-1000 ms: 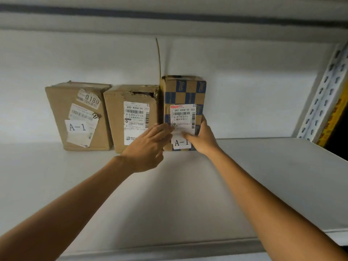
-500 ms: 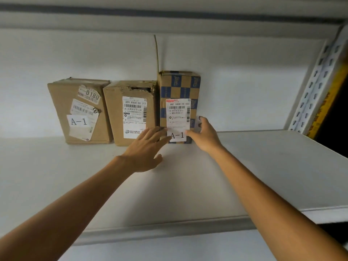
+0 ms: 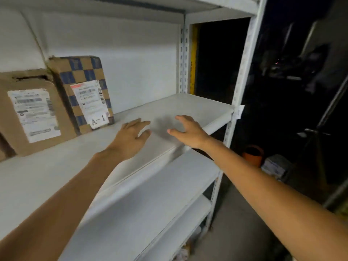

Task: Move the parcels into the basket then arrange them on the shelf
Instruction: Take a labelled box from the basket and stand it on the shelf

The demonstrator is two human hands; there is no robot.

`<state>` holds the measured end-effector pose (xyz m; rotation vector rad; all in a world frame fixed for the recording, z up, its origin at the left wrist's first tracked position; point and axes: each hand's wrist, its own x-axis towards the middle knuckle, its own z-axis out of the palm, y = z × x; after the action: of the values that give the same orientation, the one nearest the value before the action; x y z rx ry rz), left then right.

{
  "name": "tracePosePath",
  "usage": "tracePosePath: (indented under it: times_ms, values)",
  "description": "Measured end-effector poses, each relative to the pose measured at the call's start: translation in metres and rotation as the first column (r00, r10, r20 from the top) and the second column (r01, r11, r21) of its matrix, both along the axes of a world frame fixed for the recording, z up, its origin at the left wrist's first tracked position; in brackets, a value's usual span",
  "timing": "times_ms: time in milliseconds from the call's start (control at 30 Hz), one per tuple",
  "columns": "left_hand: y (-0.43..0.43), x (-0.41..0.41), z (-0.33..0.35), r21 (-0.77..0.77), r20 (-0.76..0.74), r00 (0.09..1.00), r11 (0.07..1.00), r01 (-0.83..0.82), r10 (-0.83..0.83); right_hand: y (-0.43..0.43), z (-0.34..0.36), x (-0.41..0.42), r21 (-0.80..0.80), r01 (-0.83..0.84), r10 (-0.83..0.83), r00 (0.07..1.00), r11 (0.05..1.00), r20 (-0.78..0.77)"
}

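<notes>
Leftward of left hand (image 3: 130,142) and right hand (image 3: 190,132) stands the checkered parcel (image 3: 84,91).

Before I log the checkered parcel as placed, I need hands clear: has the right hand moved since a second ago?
Yes. The right hand has left the checkered parcel, drawing back rightward toward the front edge of the shelf, holding nothing.

checkered parcel (image 3: 85,91): blue-tan, upright, "A-1" label, on shelf (image 3: 169,112) | plain brown parcel (image 3: 32,112): upright, touching its left side
</notes>
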<state>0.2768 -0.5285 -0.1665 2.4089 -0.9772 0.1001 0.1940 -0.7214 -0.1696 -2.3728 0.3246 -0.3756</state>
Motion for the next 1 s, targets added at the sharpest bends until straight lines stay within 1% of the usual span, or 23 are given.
tracePosePath:
  times_ms: [33,100,233,367,400,467,533,600,700,800,867,1000]
  values:
    - [-0.011,-0.011,-0.006,-0.031,-0.01,0.999,0.998,0.048,-0.049,-0.004,-0.003,-0.022,0.016,0.043,-0.044,0.999,0.999,0.011]
    - [-0.028,-0.034,-0.017,-0.032,-0.005,0.988,0.987,0.155,-0.155,-0.01,-0.007,-0.064,0.049,0.123,-0.125,0.992,0.991,0.031]
    - [-0.067,-0.098,-0.025,-0.039,-0.035,0.937,0.937,0.347,-0.349,-0.022,-0.017,-0.161,0.041,0.222,-0.222,0.975,0.974,0.009]
    - [-0.117,-0.187,-0.029,0.088,-0.08,0.869,0.865,0.494,-0.488,-0.043,-0.037,-0.269,0.083,0.362,-0.354,0.93,0.928,-0.101]
    - [-0.127,-0.21,-0.033,0.1,-0.102,0.848,0.843,0.528,-0.52,-0.049,-0.046,-0.296,0.079,0.402,-0.391,0.912,0.912,-0.123]
    - [-0.146,-0.254,-0.045,0.074,-0.215,0.789,0.796,0.601,-0.575,-0.054,-0.064,-0.352,0.108,0.484,-0.467,0.871,0.868,-0.151]
    - [-0.16,-0.302,-0.064,0.038,-0.334,0.717,0.751,0.659,-0.612,-0.052,-0.085,-0.407,0.198,0.553,-0.533,0.833,0.809,-0.148]
    - [-0.167,-0.349,-0.084,0.024,-0.399,0.667,0.72,0.693,-0.629,-0.049,-0.104,-0.458,0.28,0.601,-0.582,0.798,0.749,-0.158]
    - [-0.174,-0.412,-0.116,0.07,-0.444,0.604,0.646,0.76,-0.662,-0.041,-0.138,-0.522,0.316,0.653,-0.624,0.755,0.688,-0.201]
    - [-0.177,-0.457,-0.143,0.082,-0.468,0.549,0.584,0.808,-0.693,-0.032,-0.171,-0.572,0.371,0.697,-0.667,0.709,0.614,-0.228]
    - [-0.182,-0.476,-0.159,0.107,-0.478,0.529,0.552,0.827,-0.701,-0.029,-0.191,-0.597,0.398,0.708,-0.666,0.697,0.583,-0.265]
    - [-0.197,-0.494,-0.196,0.184,-0.546,0.471,0.449,0.874,-0.693,-0.034,-0.227,-0.628,0.438,0.752,-0.665,0.65,0.493,-0.366]
